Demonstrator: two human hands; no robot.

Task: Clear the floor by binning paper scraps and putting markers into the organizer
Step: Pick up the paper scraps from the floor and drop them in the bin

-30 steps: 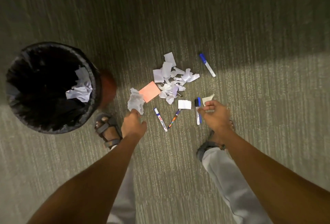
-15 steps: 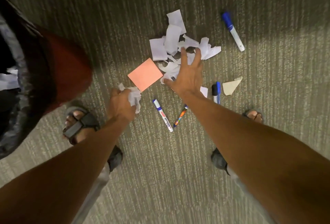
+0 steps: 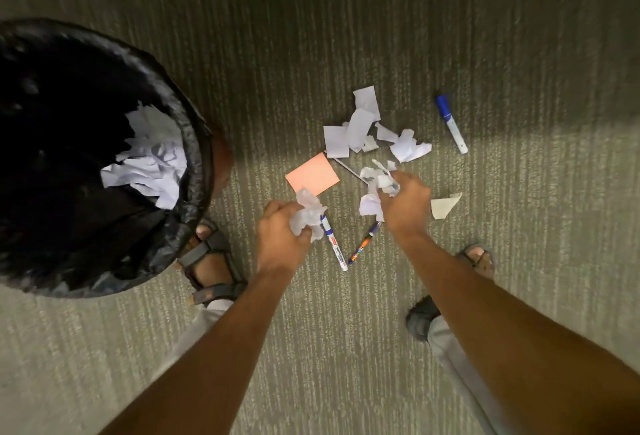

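Task part done: some paper lies in the bin (image 3: pixel 194 143), left hand (image 3: pixel 282 237) and right hand (image 3: pixel 405 202) each clutch crumpled scraps, loose scraps (image 3: pixel 360 126) and markers (image 3: pixel 451 123) remain on the carpet, organizer not in view

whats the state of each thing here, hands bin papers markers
left hand: closed on crumpled white paper
right hand: closed on white paper scraps
black-lined round bin: open, holds white paper
loose white scraps: on carpet
pink square note: flat on carpet
blue-capped white marker: capped, on carpet
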